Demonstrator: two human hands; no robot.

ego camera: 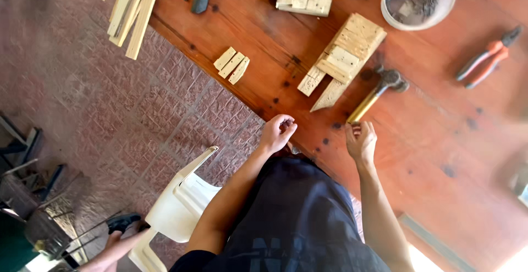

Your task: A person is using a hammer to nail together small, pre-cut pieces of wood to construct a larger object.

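Hammer: dark metal head, yellowish handle, lying slantwise on the reddish wooden desk, handle end pointing at the person.
Edges: desk rim runs diagonally just past both hands; bare board lies to the right of the hammer, stacked wood blocks just to its left.
Right hand: fingers loosely curled, empty, just beside the handle end, not gripping it.
Left hand: curled at the desk edge, contents cannot be told.

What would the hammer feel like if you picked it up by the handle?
The hammer would probably feel top-heavy, since its dark metal head sits at the far end of a slim yellowish handle. It looks stiff, not bendy. Lying flat on the wooden table, it seems unlikely to roll far.
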